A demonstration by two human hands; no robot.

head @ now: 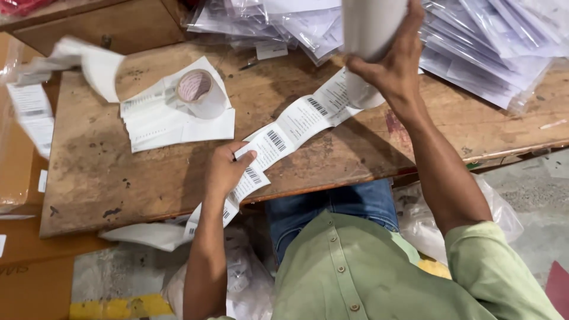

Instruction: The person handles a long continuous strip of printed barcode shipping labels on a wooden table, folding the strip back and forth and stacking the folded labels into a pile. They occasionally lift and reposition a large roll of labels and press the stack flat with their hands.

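My right hand (388, 65) is raised over the wooden table (118, 178) and grips a large white roll of labels (370, 26). A strip of white barcode labels (299, 121) runs from the roll down across the table to my left hand (225, 169). My left hand pinches the strip near the table's front edge, and the strip's free end hangs down past the edge.
A roll of tape (198, 92) sits on a pile of white label sheets (160, 121) at the left. Clear plastic packets (474, 41) are heaped along the far side. Cardboard boxes (24, 178) stand to the left. Plastic bags lie on the floor below.
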